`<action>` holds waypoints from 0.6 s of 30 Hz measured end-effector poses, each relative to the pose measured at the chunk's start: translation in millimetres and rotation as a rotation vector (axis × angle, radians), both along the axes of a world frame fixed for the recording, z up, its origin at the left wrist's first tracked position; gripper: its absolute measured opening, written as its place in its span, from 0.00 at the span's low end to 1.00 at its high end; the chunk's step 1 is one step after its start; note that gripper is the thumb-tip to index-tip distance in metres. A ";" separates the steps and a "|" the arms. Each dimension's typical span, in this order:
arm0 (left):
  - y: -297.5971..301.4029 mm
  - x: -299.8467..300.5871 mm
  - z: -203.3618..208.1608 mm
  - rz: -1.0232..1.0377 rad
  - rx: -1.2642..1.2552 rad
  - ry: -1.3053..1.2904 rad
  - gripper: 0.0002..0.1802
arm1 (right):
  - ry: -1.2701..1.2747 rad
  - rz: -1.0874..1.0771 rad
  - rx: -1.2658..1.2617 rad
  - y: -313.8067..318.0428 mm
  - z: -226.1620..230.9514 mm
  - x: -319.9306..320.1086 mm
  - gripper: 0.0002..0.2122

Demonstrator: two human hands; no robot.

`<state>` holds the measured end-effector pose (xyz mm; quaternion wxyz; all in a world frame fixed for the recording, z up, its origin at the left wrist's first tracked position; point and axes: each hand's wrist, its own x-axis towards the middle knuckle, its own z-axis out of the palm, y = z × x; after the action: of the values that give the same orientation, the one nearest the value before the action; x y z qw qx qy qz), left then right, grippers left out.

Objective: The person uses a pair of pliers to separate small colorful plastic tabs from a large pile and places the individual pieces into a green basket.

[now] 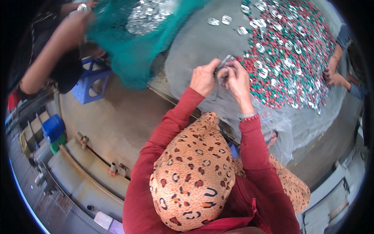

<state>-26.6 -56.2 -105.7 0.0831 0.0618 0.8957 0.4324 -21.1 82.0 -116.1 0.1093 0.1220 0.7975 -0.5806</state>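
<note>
Both my hands meet in front of me, over the near-left edge of the pile. My left hand (203,79) pinches a thin grey strip-like piece (216,87) whose exact kind I cannot make out. Bent fingers of my right hand (238,81) close on the same piece, close beside the left fingertips. Beyond them spreads a heap of small red and green pieces (269,85) mixed with shiny silver buckle-like frames (260,47). A few loose silver frames (226,20) lie apart on the grey sheet (194,43).
At the right, another person's hands (333,77) touch the heap's edge. Another person's blurred arm (58,50) reaches over green netting (132,58) holding silver pieces (146,17). A blue plastic stool (91,84) stands at left. Leopard-print cloth (194,175) covers my lap.
</note>
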 end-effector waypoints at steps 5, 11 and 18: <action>-12.0 8.5 -4.7 0.130 0.337 -0.174 0.10 | 0.034 -0.076 -0.020 -17.6 8.4 13.4 0.06; 34.9 28.2 26.4 -0.098 0.110 0.288 0.13 | -0.041 -0.277 -0.307 24.3 -3.2 26.0 0.06; 11.3 30.6 78.2 -0.101 0.134 0.240 0.08 | 0.125 -0.122 -0.419 7.1 78.7 24.4 0.04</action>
<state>4.0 -44.9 -27.5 -0.0074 0.1633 0.8641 0.4760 3.2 89.1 -37.4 0.0476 0.1085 0.6560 -0.7454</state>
